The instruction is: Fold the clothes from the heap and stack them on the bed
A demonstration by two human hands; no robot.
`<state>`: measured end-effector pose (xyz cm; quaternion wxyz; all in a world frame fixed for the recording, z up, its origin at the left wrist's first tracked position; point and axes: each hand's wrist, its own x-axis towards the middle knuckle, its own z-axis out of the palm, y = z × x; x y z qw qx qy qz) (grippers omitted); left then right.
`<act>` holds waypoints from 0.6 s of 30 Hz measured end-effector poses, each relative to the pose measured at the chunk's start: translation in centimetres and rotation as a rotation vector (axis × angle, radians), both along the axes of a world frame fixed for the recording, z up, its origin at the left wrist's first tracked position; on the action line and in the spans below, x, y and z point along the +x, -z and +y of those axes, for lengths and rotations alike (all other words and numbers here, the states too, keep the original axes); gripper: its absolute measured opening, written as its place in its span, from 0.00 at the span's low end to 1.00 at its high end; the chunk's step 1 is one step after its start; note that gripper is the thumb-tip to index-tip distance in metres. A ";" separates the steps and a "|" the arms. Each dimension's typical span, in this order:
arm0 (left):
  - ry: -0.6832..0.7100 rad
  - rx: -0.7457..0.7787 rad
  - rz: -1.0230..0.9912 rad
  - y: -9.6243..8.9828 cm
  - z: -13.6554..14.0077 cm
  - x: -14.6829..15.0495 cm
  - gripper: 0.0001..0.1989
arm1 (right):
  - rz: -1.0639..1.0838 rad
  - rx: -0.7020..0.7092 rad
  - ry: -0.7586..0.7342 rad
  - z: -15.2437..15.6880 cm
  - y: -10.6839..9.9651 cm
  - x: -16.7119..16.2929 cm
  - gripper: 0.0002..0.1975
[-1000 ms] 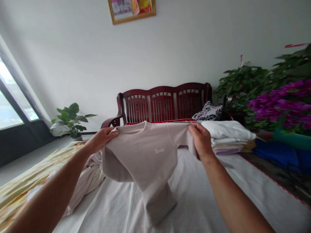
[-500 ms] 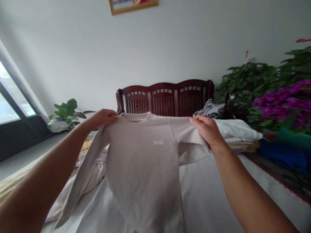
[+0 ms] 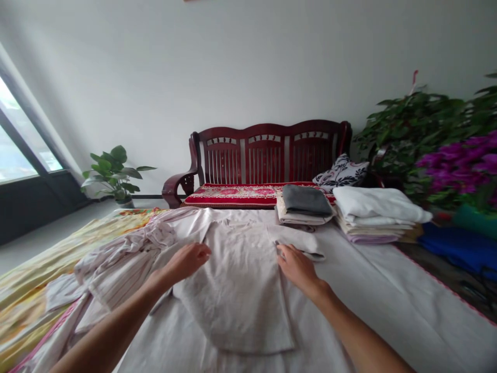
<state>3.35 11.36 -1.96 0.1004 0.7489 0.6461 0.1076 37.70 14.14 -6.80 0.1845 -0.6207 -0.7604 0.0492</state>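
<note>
A pale beige long-sleeved shirt (image 3: 240, 290) lies spread on a white sheet, its collar at the far end and its hem toward me. My left hand (image 3: 193, 260) is closed at the shirt's left side, just below the shoulder, with its fingertips curled on the cloth. At the opposite side, near the underarm, my right hand (image 3: 297, 264) pinches the shirt's edge. The right sleeve is folded out beyond that hand, while the left sleeve runs partly hidden behind my left forearm.
A crumpled heap of striped clothes (image 3: 120, 264) lies at left beside a yellow patterned cloth (image 3: 23, 280). Folded stacks, one topped by dark grey cloth (image 3: 305, 199), one by white cloth (image 3: 376, 204), stand at far right. Behind is a wooden bench (image 3: 264, 155); potted plants (image 3: 116, 176) flank it.
The shirt, held up by its shoulders before, has come down onto the sheet. Both hands have moved lower and closer together, from the shoulders to the shirt's sides.
</note>
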 end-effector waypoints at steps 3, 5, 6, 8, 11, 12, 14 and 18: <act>-0.102 -0.073 0.135 0.6 -2.6 -0.8 0.17 | -0.001 0.048 0.045 1.1 0.3 -0.1 0.18; -0.150 -0.124 0.173 0.7 -3.9 -1.4 0.19 | -0.040 0.124 0.032 2.4 0.1 -0.3 0.16; -0.160 -0.149 0.182 0.7 -4.4 -1.7 0.19 | -0.065 0.154 0.027 3.2 -0.1 -0.4 0.16; -0.166 -0.197 0.193 0.7 -5.3 -2.1 0.22 | -0.126 0.172 0.024 4.8 -0.5 -0.9 0.16; -0.182 -0.222 0.177 1.3 -6.5 -2.8 0.26 | -0.224 0.115 0.036 6.9 -0.8 -1.8 0.17; -0.200 -0.208 0.163 1.6 -6.7 -3.2 0.27 | -0.245 0.094 0.044 7.5 -0.7 -2.1 0.17; -0.226 -0.150 0.095 2.7 -6.9 -4.0 0.30 | -0.264 0.069 0.072 8.5 -0.5 -2.7 0.18; -0.117 -0.066 -0.311 5.0 -6.1 -5.0 0.34 | -0.286 0.046 0.097 9.8 0.0 -3.5 0.15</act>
